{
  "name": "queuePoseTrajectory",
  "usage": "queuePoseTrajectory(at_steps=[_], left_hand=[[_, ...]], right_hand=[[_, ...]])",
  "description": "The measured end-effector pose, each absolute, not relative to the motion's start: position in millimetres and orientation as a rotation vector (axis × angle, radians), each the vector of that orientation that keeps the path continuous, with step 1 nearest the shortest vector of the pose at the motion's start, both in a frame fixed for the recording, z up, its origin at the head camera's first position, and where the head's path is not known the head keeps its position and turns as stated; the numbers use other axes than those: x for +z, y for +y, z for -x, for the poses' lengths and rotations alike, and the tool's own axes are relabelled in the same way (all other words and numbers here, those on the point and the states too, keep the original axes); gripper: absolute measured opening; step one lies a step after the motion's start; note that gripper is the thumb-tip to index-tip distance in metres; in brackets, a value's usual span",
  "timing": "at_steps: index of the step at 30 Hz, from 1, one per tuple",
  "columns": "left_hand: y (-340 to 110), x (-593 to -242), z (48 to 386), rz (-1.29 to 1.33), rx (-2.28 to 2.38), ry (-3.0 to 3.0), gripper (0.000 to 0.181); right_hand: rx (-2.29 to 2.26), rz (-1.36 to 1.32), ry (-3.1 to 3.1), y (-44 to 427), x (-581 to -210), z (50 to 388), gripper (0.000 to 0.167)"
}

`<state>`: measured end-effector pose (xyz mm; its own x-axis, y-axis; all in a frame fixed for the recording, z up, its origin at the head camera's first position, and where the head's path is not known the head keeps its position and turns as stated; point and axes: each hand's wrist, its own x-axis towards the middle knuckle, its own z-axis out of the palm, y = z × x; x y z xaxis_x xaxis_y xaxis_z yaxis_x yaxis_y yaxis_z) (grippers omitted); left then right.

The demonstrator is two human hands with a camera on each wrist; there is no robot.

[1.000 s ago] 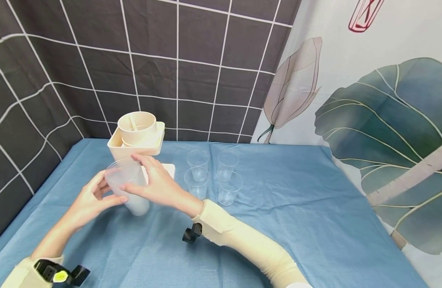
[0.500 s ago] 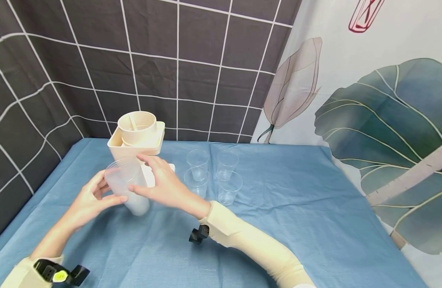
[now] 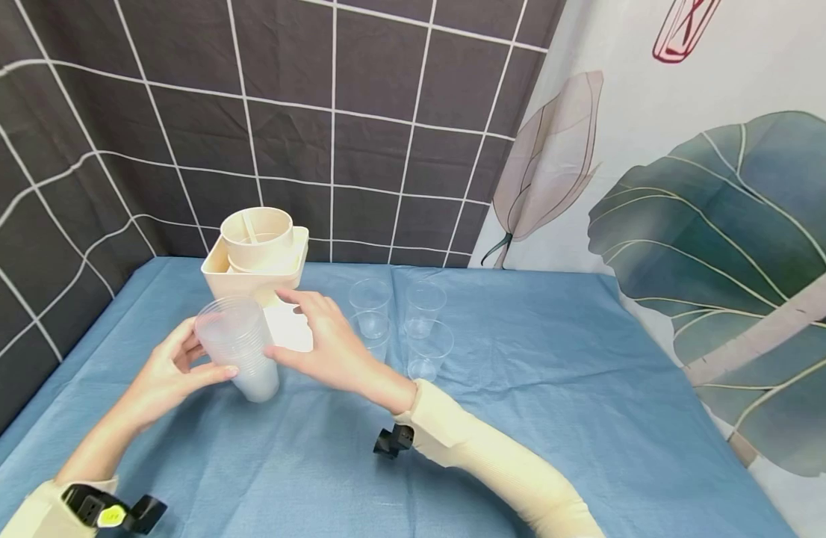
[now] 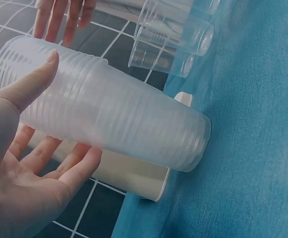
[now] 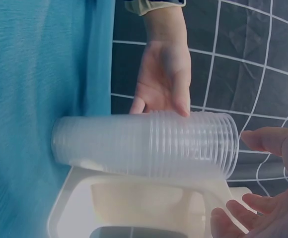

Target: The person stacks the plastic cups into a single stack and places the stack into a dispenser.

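A tall stack of nested clear plastic cups (image 3: 248,359) stands, slightly tilted, on the left part of the table. My left hand (image 3: 174,366) grips it from the left, thumb (image 4: 35,82) on one side and fingers (image 4: 79,163) curled round the other. Just right of the stack is my right hand (image 3: 335,347), fingers loosely spread. In the right wrist view a gap separates that right hand (image 5: 265,188) from the cup rims (image 5: 228,144). Several single clear cups (image 3: 428,351) stand upright in two rows beyond the right hand, one partly hidden by it.
Behind the stack stands a cream holder (image 3: 252,282) with a round compartment (image 3: 257,239) on top and a white base (image 3: 292,329). A blue cloth (image 3: 554,388) covers the table. A dark gridded curtain (image 3: 379,142) hangs at the back and left.
My right hand has drawn away from the stack to the right, with nothing in its fingers. My left hand and the stack have stayed in place.
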<state>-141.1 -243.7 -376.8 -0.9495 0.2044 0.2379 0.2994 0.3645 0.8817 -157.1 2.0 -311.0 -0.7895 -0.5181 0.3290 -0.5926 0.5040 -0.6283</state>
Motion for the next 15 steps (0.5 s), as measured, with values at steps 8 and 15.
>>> queuePoseTrajectory(at_steps=[8, 15], left_hand=[[-243.4, -377.7, 141.0, 0.442, -1.65, -2.539, 0.074], [-243.4, -377.2, 141.4, 0.452, -1.662, -2.528, 0.073]], right_hand=[[1.166, -0.931, -2.628, 18.5, -310.2, 153.3, 0.066], [1.197, -0.894, -2.593, 31.3, -311.9, 153.8, 0.063]])
